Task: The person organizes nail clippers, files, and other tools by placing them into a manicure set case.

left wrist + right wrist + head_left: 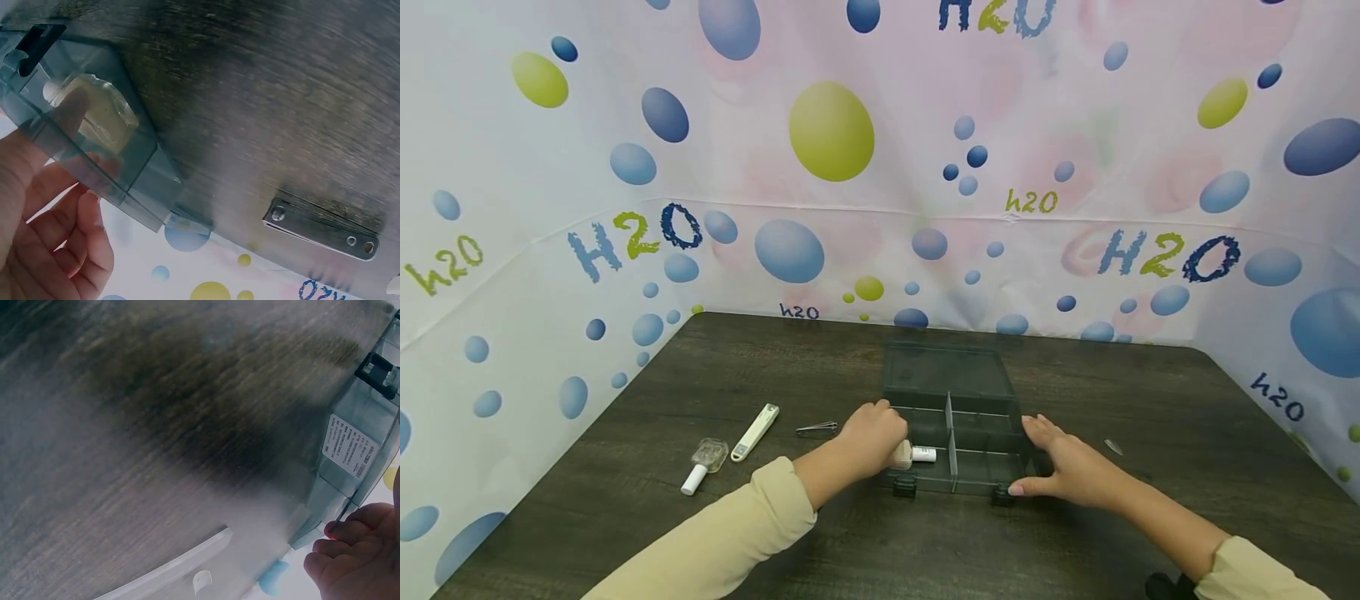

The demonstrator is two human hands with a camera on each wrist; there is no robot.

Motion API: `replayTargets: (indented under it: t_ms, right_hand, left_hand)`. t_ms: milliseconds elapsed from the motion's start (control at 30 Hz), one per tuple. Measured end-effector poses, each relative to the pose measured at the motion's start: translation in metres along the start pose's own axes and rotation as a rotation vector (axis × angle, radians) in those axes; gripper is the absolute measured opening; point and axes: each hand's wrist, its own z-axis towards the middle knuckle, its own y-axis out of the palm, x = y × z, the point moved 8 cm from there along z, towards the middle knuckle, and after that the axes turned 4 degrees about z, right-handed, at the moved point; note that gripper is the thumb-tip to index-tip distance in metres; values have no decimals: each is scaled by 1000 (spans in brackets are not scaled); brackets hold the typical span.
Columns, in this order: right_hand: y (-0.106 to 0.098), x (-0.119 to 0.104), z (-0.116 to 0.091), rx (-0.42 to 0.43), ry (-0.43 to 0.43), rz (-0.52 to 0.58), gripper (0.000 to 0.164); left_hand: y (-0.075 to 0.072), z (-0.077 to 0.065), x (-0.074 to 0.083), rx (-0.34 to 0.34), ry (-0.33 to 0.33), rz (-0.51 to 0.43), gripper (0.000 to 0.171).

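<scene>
A see-through grey compartment box stands on the table with its lid folded back. In its front left compartment lies a beige nail polish bottle with a white cap. My left hand reaches over the left wall and pinches the bottle's body; through the plastic, the left wrist view shows a fingertip on the bottle. At the opposite side, my right hand grips the box, thumb at the front corner and fingers on the right wall. The right wrist view shows its fingers curled at the rim.
Left of the box lie a small metal nail clipper, a larger white nail clipper and a clear nail polish bottle with a white cap. Right of it is a small clear piece. A patterned curtain hangs behind the table.
</scene>
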Motion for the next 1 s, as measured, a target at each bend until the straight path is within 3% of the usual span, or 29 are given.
replayTargets:
  t_ms: [133,233,467,667,1000]
  right_hand:
    - [0,0,0,-4,3,-2,104]
    - [1,1,0,-7,8,-3,105]
    - [1,2,-1,2,-3,-11,105]
    - [0,1,-1,7,-14,-6,106]
    - [2,3,-1,-12,-2,8,106]
  left_hand:
    - [-2,-2,-3,35,-3,-49,14]
    - [-6,-7,-7,101,1,-145,17]
    - [-22,-29,-21,358,-20,-315,22]
    - [-33,-56,-39,554,-79,-357,23]
    - [-25,-89,-68,611,-154,-377,24]
